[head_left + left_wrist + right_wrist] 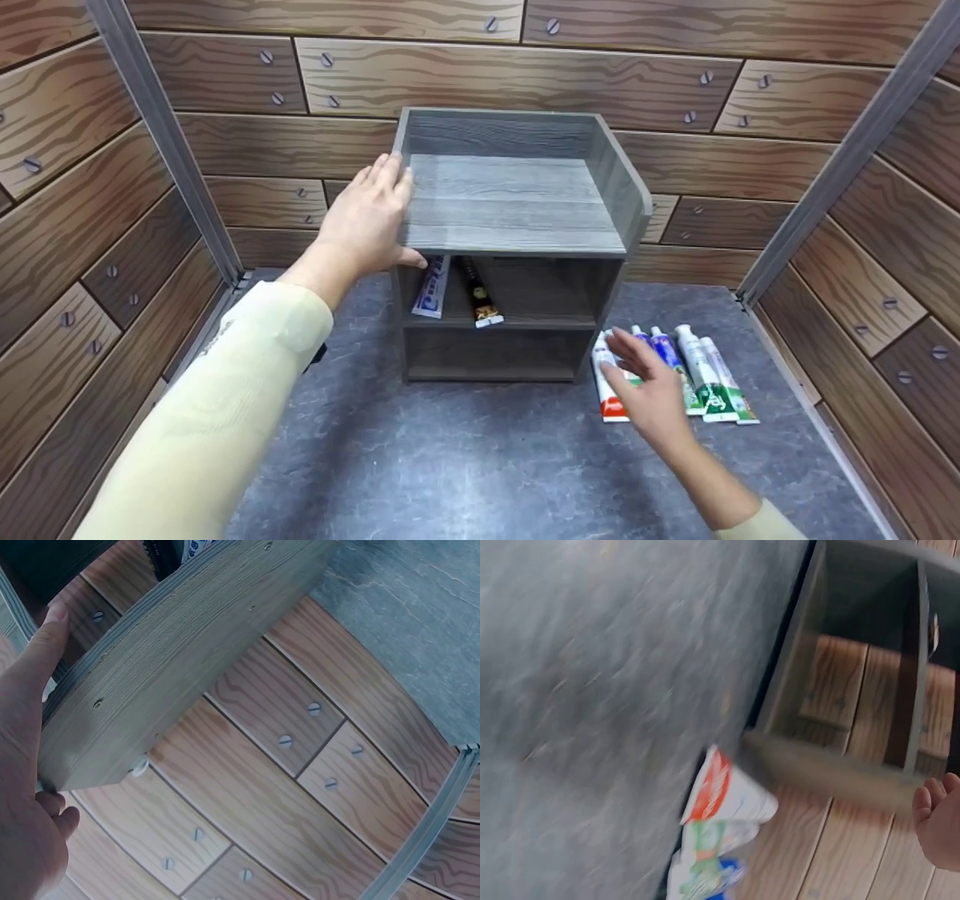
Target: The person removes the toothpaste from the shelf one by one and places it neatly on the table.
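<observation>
My left hand grips the upper left side of a small grey wooden shelf unit, its thumb at the front edge of the top board. In the left wrist view its thumb and curled fingertips lie on either side of the side panel. Two toothpaste tubes lie on the middle shelf: a white-and-blue tube and a black-and-gold tube. My right hand, fingers loosely bent and holding nothing, hovers by several toothpaste tubes on the floor. A red-and-white tube lies nearest the unit, a white-and-green tube farther right.
Wood-patterned walls enclose the unit at the back and both sides. Metal posts stand in the corners. The grey floor stretches out before the unit.
</observation>
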`<state>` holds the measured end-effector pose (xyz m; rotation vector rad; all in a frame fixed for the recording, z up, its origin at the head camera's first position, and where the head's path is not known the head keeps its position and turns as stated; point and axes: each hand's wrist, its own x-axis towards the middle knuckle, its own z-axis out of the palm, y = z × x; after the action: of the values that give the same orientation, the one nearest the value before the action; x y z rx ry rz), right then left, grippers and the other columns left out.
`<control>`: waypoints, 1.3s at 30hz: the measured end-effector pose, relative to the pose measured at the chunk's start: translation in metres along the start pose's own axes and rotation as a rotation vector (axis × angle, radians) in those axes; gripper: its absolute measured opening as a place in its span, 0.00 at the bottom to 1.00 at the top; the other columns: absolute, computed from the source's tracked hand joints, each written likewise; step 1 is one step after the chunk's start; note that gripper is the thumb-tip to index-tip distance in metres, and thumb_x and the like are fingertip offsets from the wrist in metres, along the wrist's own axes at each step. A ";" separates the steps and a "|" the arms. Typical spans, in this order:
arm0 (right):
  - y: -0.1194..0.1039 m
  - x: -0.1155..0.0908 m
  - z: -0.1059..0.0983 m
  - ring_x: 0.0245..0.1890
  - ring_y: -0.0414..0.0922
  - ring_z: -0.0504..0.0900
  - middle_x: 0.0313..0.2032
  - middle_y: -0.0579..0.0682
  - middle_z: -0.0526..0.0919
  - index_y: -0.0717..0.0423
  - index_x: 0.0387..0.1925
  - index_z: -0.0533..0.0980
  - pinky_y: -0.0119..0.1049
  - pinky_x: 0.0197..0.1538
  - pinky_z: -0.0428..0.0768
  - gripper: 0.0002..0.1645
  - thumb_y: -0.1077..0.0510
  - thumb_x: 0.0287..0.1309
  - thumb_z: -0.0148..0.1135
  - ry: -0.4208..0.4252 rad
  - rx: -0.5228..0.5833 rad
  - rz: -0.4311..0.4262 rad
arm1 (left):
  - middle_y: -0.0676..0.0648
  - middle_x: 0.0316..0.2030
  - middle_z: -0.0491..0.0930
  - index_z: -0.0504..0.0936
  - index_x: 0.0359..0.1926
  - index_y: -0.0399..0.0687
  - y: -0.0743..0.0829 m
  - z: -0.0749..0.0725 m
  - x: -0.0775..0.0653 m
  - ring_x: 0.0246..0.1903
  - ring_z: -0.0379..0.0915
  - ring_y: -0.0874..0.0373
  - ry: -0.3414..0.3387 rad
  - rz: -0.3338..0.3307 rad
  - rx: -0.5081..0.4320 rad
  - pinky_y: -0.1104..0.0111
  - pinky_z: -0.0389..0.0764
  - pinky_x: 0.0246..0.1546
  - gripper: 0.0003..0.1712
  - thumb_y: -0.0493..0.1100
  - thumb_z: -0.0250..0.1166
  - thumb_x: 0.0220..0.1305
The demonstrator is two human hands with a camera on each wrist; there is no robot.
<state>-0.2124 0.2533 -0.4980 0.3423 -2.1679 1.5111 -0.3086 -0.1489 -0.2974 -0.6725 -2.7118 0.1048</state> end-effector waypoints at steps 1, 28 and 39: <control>-0.003 0.002 0.006 0.54 0.34 0.86 0.56 0.62 0.88 0.66 0.64 0.79 0.24 0.58 0.82 0.30 0.74 0.59 0.73 -0.008 0.000 -0.005 | 0.24 0.79 0.50 0.56 0.80 0.27 0.000 0.000 0.000 0.79 0.49 0.30 -0.002 -0.001 0.003 0.48 0.52 0.81 0.78 0.75 0.80 0.45; -0.046 0.056 0.125 0.56 0.58 0.87 0.55 0.62 0.88 0.62 0.62 0.82 0.56 0.58 0.85 0.29 0.60 0.59 0.78 -0.028 -0.057 -0.067 | 0.24 0.80 0.49 0.55 0.80 0.27 -0.004 0.000 -0.002 0.80 0.47 0.31 -0.019 -0.010 0.012 0.48 0.51 0.81 0.78 0.75 0.79 0.46; -0.045 0.076 0.152 0.59 0.53 0.85 0.57 0.53 0.88 0.54 0.63 0.83 0.51 0.62 0.83 0.29 0.50 0.62 0.77 -0.071 -0.200 0.098 | 0.24 0.79 0.50 0.56 0.80 0.28 -0.001 0.001 0.000 0.80 0.48 0.31 -0.007 0.002 0.001 0.49 0.51 0.81 0.77 0.74 0.80 0.45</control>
<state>-0.2926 0.1001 -0.4657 0.2283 -2.3994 1.3351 -0.3092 -0.1496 -0.2983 -0.6760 -2.7173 0.1091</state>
